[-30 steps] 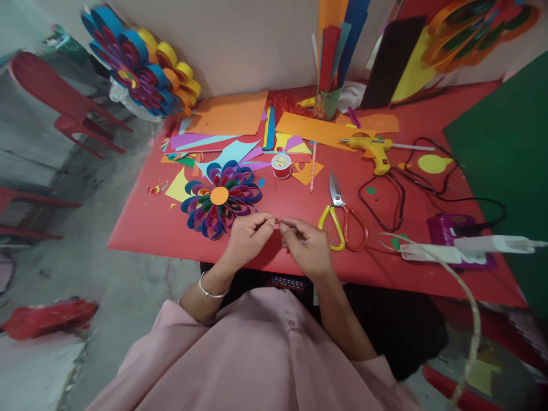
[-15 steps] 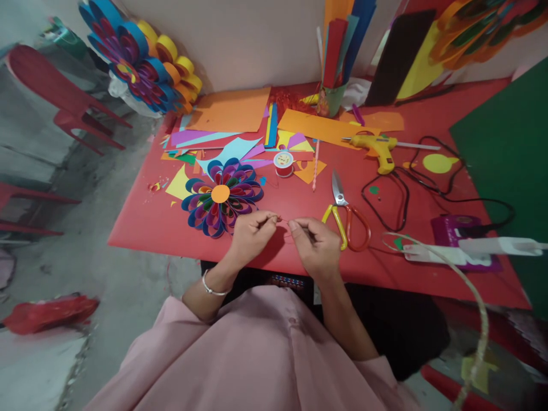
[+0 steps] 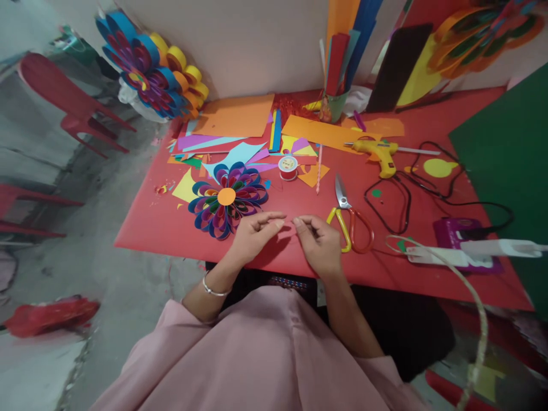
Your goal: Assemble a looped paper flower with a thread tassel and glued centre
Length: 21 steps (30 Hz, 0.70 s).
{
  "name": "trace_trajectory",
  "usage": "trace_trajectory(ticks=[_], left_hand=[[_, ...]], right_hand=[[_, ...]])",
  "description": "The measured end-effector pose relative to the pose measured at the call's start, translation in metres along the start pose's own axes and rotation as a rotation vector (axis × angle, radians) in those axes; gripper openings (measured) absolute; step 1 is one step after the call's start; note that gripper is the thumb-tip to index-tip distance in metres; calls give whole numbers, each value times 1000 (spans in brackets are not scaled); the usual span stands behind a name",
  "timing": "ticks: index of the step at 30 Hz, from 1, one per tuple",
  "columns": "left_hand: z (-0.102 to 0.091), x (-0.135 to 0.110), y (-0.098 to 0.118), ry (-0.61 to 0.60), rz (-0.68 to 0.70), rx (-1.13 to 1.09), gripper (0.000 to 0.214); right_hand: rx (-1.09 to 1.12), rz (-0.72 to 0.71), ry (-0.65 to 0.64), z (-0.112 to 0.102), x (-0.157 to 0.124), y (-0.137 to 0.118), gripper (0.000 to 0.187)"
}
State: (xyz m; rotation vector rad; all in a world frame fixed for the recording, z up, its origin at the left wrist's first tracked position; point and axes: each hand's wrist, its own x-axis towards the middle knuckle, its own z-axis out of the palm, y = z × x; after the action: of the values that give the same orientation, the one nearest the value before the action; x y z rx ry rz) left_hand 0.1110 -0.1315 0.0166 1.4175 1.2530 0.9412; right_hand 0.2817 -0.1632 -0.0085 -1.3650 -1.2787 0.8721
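Note:
My right hand (image 3: 321, 245) is closed in a pinch, thumb against forefinger, on a thin red thread (image 3: 291, 233) that hardly shows against the red table. My left hand (image 3: 257, 237) faces it just to the left, its thumb and forefinger stretched out and slightly apart; any thread touching them is too fine to see. Beside the left hand lies a layered paper flower (image 3: 226, 197) in blue, purple and green loops with an orange centre. A spool of red thread (image 3: 287, 168) stands beyond both hands. Scissors (image 3: 343, 202) with yellow and red handles lie right of my right hand.
Paper scraps (image 3: 240, 154) and orange sheets (image 3: 240, 114) cover the back left of the red table (image 3: 149, 228). A yellow glue gun (image 3: 381, 154) with its black cord lies at right, near a white power strip (image 3: 445, 255). A cup (image 3: 336, 105) of paper strips stands behind.
My left thumb and forefinger have gone from a pinch to stretched out and apart. My right hand keeps its pinch. The whole view has shifted slightly.

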Motion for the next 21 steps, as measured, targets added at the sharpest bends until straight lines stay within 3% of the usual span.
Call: trace_trajectory(ticks=[10,13,17,21], left_hand=[[-21,-4,12,-6,76,150,19],[-38,-6,13,9,-16,-83,19],[-68,-7,15,21,-95,-567,28],[-91,-9,14,110,-101,-734,33]], right_hand=[[-199,-253,61,18,6,-14,22],[-213,-225,-6,13,13,-22,23],[-127,-49,-206,-3,25,-21,25],[-77,27,-260,-8,36,-10,25]])
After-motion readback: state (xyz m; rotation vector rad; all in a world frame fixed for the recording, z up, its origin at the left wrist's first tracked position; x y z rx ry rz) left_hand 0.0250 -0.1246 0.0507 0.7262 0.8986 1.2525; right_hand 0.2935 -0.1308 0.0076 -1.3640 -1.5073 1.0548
